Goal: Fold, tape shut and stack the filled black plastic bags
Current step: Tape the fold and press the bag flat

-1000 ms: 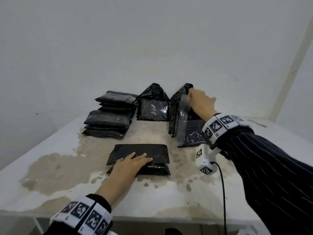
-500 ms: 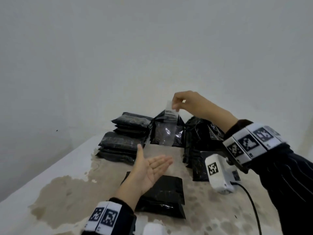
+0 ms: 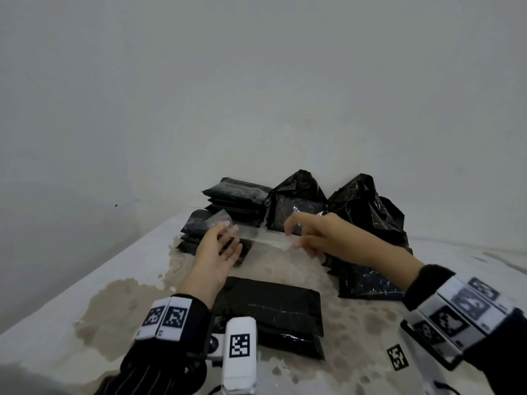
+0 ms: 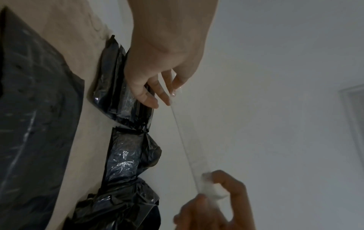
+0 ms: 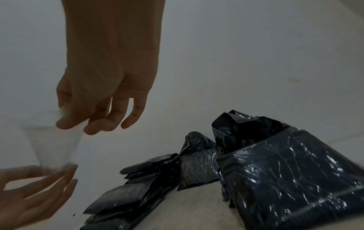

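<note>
A strip of clear tape (image 3: 261, 237) is stretched level between my two hands, above the table. My left hand (image 3: 228, 232) pinches its left end, thumb against fingertips (image 4: 171, 95). My right hand (image 3: 293, 238) pinches the other end, with the remaining fingers (image 5: 130, 118) loosely spread. Below and nearer to me, a folded black bag (image 3: 273, 306) lies flat on the stained table (image 3: 85, 303); neither hand touches it. The tape (image 4: 186, 149) shows edge-on in the left wrist view and blurred (image 5: 55, 144) in the right wrist view.
Two low stacks of flat folded black bags (image 3: 236, 195) sit at the back left. Filled bags with unfolded tops stand against the wall (image 3: 296, 203) and at the right (image 3: 368, 223). White walls close in on the left and behind.
My left hand lifted off the folded bag, turned palm up, and now grips the tape's free end. My right hand carried the tape from the right-hand bags and lowered it toward the left hand.
</note>
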